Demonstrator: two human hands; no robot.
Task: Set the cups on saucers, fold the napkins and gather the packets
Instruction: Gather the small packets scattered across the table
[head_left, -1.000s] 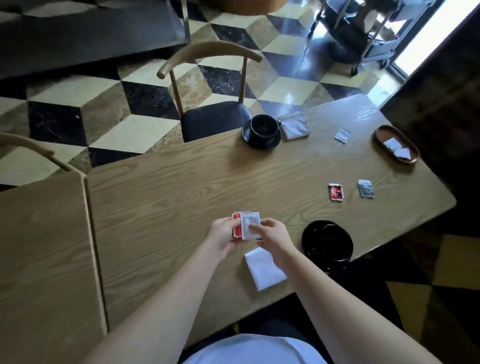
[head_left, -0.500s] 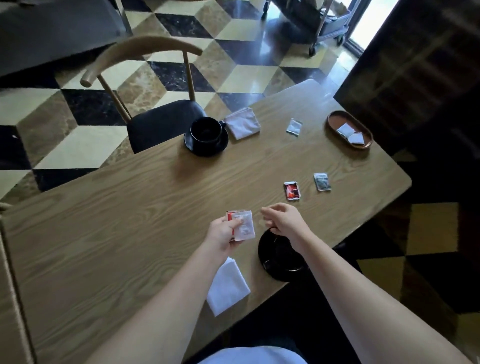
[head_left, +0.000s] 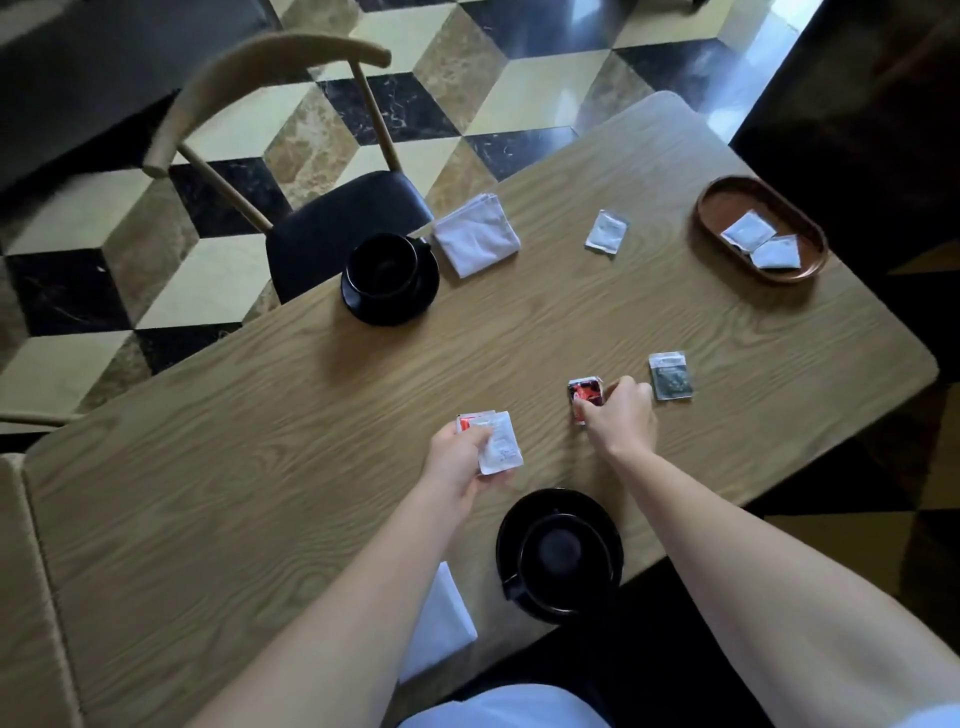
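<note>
My left hand (head_left: 457, 457) holds a small stack of packets (head_left: 496, 441), a white one on top of a red one. My right hand (head_left: 621, 415) reaches over the table and pinches a red packet (head_left: 586, 396) lying there. A dark grey packet (head_left: 670, 375) lies just right of it, and a white packet (head_left: 606, 232) lies farther back. A black cup on a saucer (head_left: 561, 553) stands at the near edge, beside a folded white napkin (head_left: 439, 623). Another black cup on a saucer (head_left: 389, 278) stands at the far edge next to a folded grey napkin (head_left: 475, 240).
A brown oval tray (head_left: 717, 208) at the far right holds two white packets (head_left: 763, 244). A wooden chair (head_left: 291, 171) with a black seat stands beyond the wooden table (head_left: 260, 441). A second table abuts on the left. The floor is checkered tile.
My right hand has left the stack in my left hand, moved right and forward, and closed on the red packet on the table. The view has swung right.
</note>
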